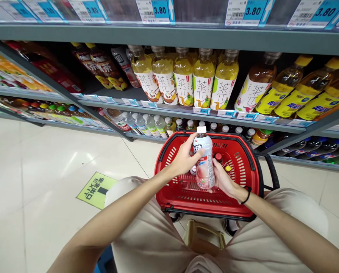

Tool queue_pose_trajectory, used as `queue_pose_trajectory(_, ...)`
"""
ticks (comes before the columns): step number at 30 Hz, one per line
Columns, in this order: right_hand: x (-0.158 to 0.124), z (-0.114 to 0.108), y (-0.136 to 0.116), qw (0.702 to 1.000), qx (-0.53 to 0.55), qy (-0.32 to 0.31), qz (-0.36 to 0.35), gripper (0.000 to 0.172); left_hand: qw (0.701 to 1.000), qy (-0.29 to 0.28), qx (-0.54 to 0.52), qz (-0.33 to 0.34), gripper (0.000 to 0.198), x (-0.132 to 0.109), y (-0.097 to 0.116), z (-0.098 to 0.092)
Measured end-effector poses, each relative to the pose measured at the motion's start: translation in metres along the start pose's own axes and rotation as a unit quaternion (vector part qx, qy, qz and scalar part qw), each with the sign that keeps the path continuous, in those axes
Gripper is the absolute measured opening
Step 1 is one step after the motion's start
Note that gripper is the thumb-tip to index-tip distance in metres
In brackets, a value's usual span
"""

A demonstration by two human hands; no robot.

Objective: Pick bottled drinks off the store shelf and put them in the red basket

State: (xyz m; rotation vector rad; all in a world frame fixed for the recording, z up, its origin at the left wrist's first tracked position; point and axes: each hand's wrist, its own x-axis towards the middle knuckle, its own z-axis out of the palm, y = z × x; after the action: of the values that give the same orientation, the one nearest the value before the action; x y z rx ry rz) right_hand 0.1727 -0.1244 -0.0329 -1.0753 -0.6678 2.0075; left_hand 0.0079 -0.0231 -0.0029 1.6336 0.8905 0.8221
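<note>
A drink bottle with a white cap and a pale pink and white label is held nearly upright over the red shopping basket. My left hand wraps round its upper left side, thumb across the label. Low on the right side, my right hand grips the same bottle, its fingers partly hidden behind it. Down inside the basket, a red cap and a yellow cap of other bottles show. Part of another bottle shows left of the held one.
Tea bottles with white labels stand on the shelf ahead, with yellow-labelled bottles to their right. Smaller bottles line the bottom shelf behind the basket. The basket's black handle sticks out right. A green floor sticker lies left.
</note>
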Motion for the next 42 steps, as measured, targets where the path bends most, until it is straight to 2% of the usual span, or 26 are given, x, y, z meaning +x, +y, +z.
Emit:
queue_pose_trajectory(5,0.0,0.001,-0.003,1.0,-0.018,0.0,-0.001,0.068,1.0,0.0,-0.008,0.018,0.07,0.0,-0.007,-0.002)
queue_pose_trajectory(8,-0.002,-0.003,-0.013,0.999,-0.029,0.012,-0.011,0.068,0.998,0.018,-0.045,0.039,0.068,0.002,-0.008,-0.001)
queue_pose_trajectory(13,-0.003,-0.016,-0.034,0.994,-0.005,0.095,-0.06,0.065,0.987,0.074,-0.114,0.083,0.065,0.009,0.0,0.0)
queue_pose_trajectory(16,-0.002,-0.021,-0.039,0.987,0.012,0.136,-0.081,0.059,0.985,0.079,-0.137,0.075,0.067,0.012,0.004,0.0)
queue_pose_trajectory(20,-0.001,-0.021,-0.037,0.981,0.015,0.157,-0.109,0.049,0.981,0.087,-0.166,0.058,0.067,0.012,0.006,0.001)
queue_pose_trajectory(24,-0.004,-0.013,-0.038,0.984,-0.012,0.107,-0.139,0.039,0.977,0.14,-0.152,0.05,0.072,0.008,0.011,-0.001)
queue_pose_trajectory(28,-0.005,-0.003,-0.037,0.992,-0.025,0.049,-0.111,0.037,0.971,0.18,-0.147,0.057,0.068,0.009,0.018,-0.006)
queue_pose_trajectory(30,-0.005,-0.002,-0.035,0.994,-0.011,0.051,-0.099,0.039,0.962,0.201,-0.18,0.046,0.065,0.01,0.019,-0.006)
queue_pose_trajectory(33,-0.004,-0.006,-0.032,0.997,0.019,0.036,-0.07,0.052,0.931,0.236,-0.277,-0.018,0.056,0.013,0.02,-0.006)
queue_pose_trajectory(35,-0.003,-0.009,-0.031,0.999,0.032,0.001,-0.038,0.065,0.911,0.237,-0.331,-0.067,0.049,0.015,0.02,-0.006)
queue_pose_trajectory(37,-0.003,-0.011,-0.031,0.999,0.037,-0.027,-0.013,0.073,0.903,0.224,-0.354,-0.094,0.045,0.016,0.021,-0.006)
queue_pose_trajectory(39,-0.003,-0.01,-0.029,0.999,0.038,-0.033,-0.005,0.072,0.9,0.213,-0.366,-0.105,0.046,0.016,0.023,-0.007)
queue_pose_trajectory(42,-0.001,-0.008,-0.025,0.999,0.039,-0.012,-0.01,0.061,0.893,0.197,-0.388,-0.116,0.056,0.014,0.027,-0.007)
